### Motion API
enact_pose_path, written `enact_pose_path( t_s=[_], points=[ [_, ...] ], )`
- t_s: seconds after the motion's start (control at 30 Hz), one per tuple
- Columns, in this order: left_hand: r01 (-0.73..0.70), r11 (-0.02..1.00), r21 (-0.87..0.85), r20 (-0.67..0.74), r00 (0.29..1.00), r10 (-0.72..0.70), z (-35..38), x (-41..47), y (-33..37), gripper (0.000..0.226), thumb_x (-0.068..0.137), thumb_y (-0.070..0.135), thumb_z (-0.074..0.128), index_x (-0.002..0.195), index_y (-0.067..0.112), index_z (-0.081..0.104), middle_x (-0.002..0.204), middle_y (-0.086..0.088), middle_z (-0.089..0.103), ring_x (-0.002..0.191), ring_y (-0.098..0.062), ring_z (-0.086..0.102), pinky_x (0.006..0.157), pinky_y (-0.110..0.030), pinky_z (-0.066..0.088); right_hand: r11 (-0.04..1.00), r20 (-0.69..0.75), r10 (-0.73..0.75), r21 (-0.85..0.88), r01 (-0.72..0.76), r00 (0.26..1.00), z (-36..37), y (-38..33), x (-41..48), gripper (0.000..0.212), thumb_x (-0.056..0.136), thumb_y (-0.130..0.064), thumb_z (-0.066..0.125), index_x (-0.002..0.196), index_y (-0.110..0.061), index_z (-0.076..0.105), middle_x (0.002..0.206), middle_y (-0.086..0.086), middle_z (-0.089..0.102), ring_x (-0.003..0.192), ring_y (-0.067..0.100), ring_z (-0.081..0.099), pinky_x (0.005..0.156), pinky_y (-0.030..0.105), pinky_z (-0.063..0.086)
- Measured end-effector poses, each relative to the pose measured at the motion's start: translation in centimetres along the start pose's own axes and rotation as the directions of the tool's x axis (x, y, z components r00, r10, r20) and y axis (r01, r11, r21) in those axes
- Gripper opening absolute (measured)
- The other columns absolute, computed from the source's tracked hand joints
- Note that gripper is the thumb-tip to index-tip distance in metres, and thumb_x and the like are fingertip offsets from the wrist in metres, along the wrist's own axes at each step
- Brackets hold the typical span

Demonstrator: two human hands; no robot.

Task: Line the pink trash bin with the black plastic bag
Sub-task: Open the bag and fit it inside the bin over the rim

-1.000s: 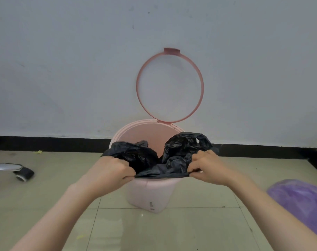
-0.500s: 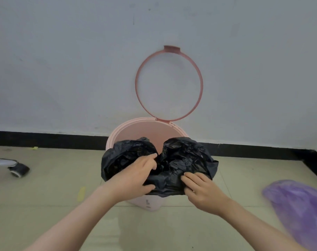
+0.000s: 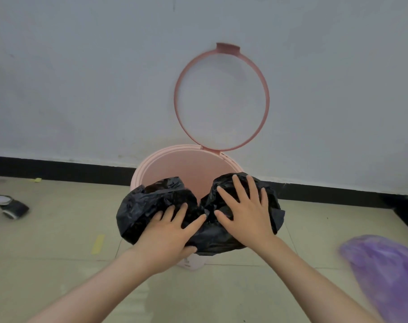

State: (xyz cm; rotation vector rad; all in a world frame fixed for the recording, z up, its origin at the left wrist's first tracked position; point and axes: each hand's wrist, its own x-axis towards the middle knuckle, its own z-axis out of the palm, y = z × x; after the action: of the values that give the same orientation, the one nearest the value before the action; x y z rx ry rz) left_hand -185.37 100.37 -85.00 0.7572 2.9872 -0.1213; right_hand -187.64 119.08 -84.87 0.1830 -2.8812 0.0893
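The pink trash bin (image 3: 172,152) stands on the tiled floor against the wall, with its pink ring lid (image 3: 267,99) hinged up and leaning on the wall. The crumpled black plastic bag (image 3: 137,210) is draped over the bin's near rim and bulges in two lumps, leaving the far inner wall bare. My left hand (image 3: 168,236) lies flat on the left lump with its fingers spread. On the right lump, my right hand (image 3: 242,210) presses down, also flat and spread. Most of the bin's front is hidden behind the bag.
A purple plastic bag (image 3: 389,271) lies on the floor at the right. A chair caster (image 3: 14,209) sits at the far left. A black baseboard (image 3: 58,167) runs along the white wall. A yellow strip (image 3: 98,243) marks the tiles left of the bin.
Both hands have let go of the bag's edge and now lie flat and spread on top of it. The bag hangs lower over the bin's front, and the view has moved closer.
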Motion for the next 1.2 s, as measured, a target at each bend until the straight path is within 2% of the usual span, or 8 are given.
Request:
enact_pose_path(
  t_s=[0.07,0.23,0.43,0.6,0.73,0.83,1.1,1.2],
  points=[
    [0.03,0.999,0.015,0.053,0.998,-0.03,-0.7,-0.1,0.5,0.074,0.088,0.059,0.032,0.146,0.029,-0.003,0.157,-0.017,0.003,0.143,-0.035,0.011,0.114,-0.045,0.02,0.986,0.223,0.11,0.1,-0.135,0.969,0.7,0.4,0.5,0.065,0.083,-0.061,0.031,0.143,-0.038,0.017,0.158,0.008,-0.005,0.143,0.032,-0.013,0.114,0.055,0.0],
    [-0.126,0.986,0.11,-0.228,0.962,0.148,-2.2,1.0,0.7,0.058,0.069,0.059,0.056,0.1,0.013,0.072,0.111,-0.011,0.071,0.108,-0.028,0.064,0.09,-0.043,0.05,0.924,0.378,0.173,0.257,-0.282,0.91,0.8,0.4,1.2,0.081,0.083,-0.048,0.054,0.144,-0.036,0.002,0.154,0.009,-0.023,0.14,0.031,-0.024,0.116,0.05,0.005],
    [0.164,0.985,0.058,-0.147,0.977,-0.154,-4.0,3.7,-1.9,0.068,0.04,0.043,0.087,0.1,0.014,0.072,0.113,-0.024,0.067,0.109,-0.042,0.061,0.093,-0.06,0.035,0.766,0.415,0.249,0.468,-0.44,0.875,-0.1,-0.5,0.3,0.08,0.084,-0.03,0.059,0.146,-0.029,0.008,0.153,0.006,-0.025,0.141,0.026,-0.023,0.117,0.039,0.003],
    [0.311,0.946,-0.091,0.018,0.95,-0.311,-2.4,3.1,-4.2,0.037,0.053,0.036,0.086,0.082,0.018,0.074,0.103,-0.019,0.071,0.094,-0.042,0.065,0.075,-0.052,0.055,0.707,0.47,0.301,0.474,-0.525,0.83,-1.4,-1.7,0.1,0.07,0.085,-0.012,0.057,0.143,-0.029,0.022,0.153,0.002,-0.025,0.142,0.025,-0.021,0.112,0.036,0.021],
    [0.405,0.884,-0.232,0.013,0.91,-0.414,-2.4,2.1,-5.3,0.023,0.079,0.029,0.068,0.097,0.016,0.069,0.124,-0.02,0.057,0.119,-0.041,0.05,0.09,-0.047,0.045,0.703,0.462,0.321,0.469,-0.534,0.827,-1.9,-2.2,-1.2,0.071,0.083,-0.001,0.054,0.142,-0.03,0.026,0.154,0.001,-0.022,0.142,0.022,-0.019,0.108,0.032,0.026],
    [0.469,0.748,-0.47,-0.018,0.842,-0.539,-1.5,0.7,-5.6,0.011,0.072,0.018,0.074,0.081,0.012,0.073,0.124,-0.021,0.058,0.119,-0.047,0.046,0.092,-0.056,0.042,0.688,0.452,0.343,0.476,-0.548,0.823,-2.0,-2.6,-2.4,0.07,0.083,0.003,0.053,0.141,-0.029,0.03,0.155,0.0,-0.019,0.143,0.02,-0.018,0.107,0.029,0.025],
    [0.326,0.28,-0.903,0.072,0.758,-0.648,-2.2,-0.3,-6.7,0.026,0.093,0.011,0.047,0.108,0.008,0.067,0.135,-0.014,0.054,0.126,-0.032,0.043,0.098,-0.036,0.039,0.684,0.484,0.391,0.416,-0.599,0.783,-2.1,-3.1,-2.7,0.065,0.083,0.002,0.053,0.14,-0.021,0.033,0.156,0.002,-0.016,0.144,0.022,-0.013,0.113,0.03,0.018],
    [0.222,-0.167,-0.961,0.275,0.673,-0.686,-3.6,-0.5,-8.5,0.019,0.089,0.005,0.049,0.089,0.007,0.068,0.096,-0.015,0.066,0.094,-0.028,0.058,0.08,-0.029,0.04,0.687,0.497,0.407,0.386,-0.616,0.766,-2.1,-3.2,-2.6,0.062,0.084,0.0,0.055,0.14,-0.018,0.035,0.156,0.002,-0.016,0.144,0.023,-0.012,0.113,0.032,0.019]
  ],
)
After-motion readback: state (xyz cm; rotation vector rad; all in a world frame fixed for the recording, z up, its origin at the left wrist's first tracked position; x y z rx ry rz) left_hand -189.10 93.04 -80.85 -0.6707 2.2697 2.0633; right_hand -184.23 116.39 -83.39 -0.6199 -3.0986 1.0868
